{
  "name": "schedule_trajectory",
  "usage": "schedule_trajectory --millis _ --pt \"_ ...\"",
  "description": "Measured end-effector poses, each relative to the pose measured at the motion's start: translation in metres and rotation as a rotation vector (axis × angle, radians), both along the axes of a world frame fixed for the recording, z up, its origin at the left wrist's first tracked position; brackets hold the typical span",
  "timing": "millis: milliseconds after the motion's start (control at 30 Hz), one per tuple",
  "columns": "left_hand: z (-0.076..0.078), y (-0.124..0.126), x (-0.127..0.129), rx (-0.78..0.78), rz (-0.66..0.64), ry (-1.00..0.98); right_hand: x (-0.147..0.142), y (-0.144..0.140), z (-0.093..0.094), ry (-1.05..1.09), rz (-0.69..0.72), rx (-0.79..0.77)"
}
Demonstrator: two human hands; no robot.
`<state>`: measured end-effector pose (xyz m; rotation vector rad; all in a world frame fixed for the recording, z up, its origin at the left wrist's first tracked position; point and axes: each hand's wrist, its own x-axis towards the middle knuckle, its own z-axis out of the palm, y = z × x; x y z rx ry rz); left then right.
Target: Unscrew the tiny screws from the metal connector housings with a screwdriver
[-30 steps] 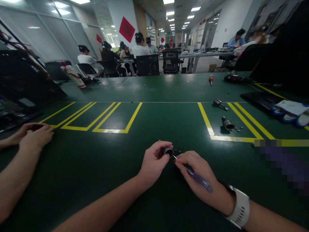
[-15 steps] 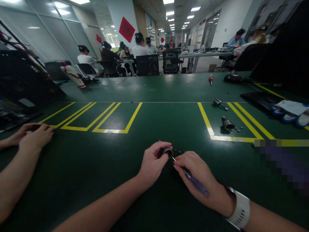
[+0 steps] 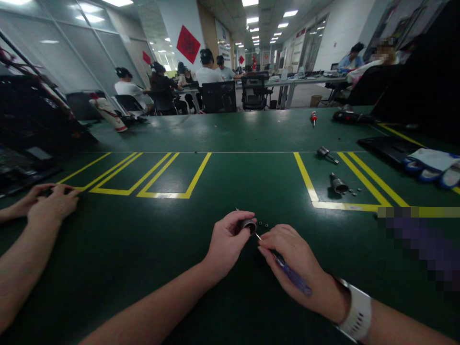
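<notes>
My left hand (image 3: 230, 244) is closed round a dark metal cup-shaped part (image 3: 248, 225), its open end turned toward my right hand. In my right hand (image 3: 291, 258) is a screwdriver with a translucent purple handle (image 3: 293, 275). Its thin shaft (image 3: 258, 236) reaches to the rim of the metal part; whether the tip is inside I cannot tell. Two small nut-like pieces (image 3: 263, 224) lie on the green table just beyond my hands. A similar metal part (image 3: 338, 183) with several small pieces beside it lies farther right, inside yellow tape lines.
Another metal part with a shaft (image 3: 326, 154) and a red screwdriver (image 3: 314, 119) lie farther back. White-and-blue gloves (image 3: 434, 165) rest at the right edge. Another person's hands (image 3: 53, 203) work at the left. A white bottle-like object (image 3: 109, 113) stands tilted at the back left.
</notes>
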<state>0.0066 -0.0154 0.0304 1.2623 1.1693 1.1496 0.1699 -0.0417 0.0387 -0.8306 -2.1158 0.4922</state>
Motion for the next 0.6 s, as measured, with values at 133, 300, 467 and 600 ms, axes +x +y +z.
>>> schedule_trajectory --millis 133,300,467,600 --pt "0.0004 0.0006 0.0 -0.004 0.001 -0.003 0.0004 -0.0005 0.0004 -0.027 -0.008 0.009" --pt "0.0011 0.0009 0.0003 -0.002 0.0 -0.011 -0.0007 -0.0017 0.0018 -0.084 -0.02 0.043" --pt "0.0022 0.0008 0.0003 -0.016 -0.005 -0.025 -0.0021 -0.0024 0.0042 -0.121 -0.045 0.089" --pt "0.0023 0.0009 -0.0007 -0.027 -0.002 -0.023 -0.0016 -0.0021 0.0036 -0.113 -0.051 0.052"
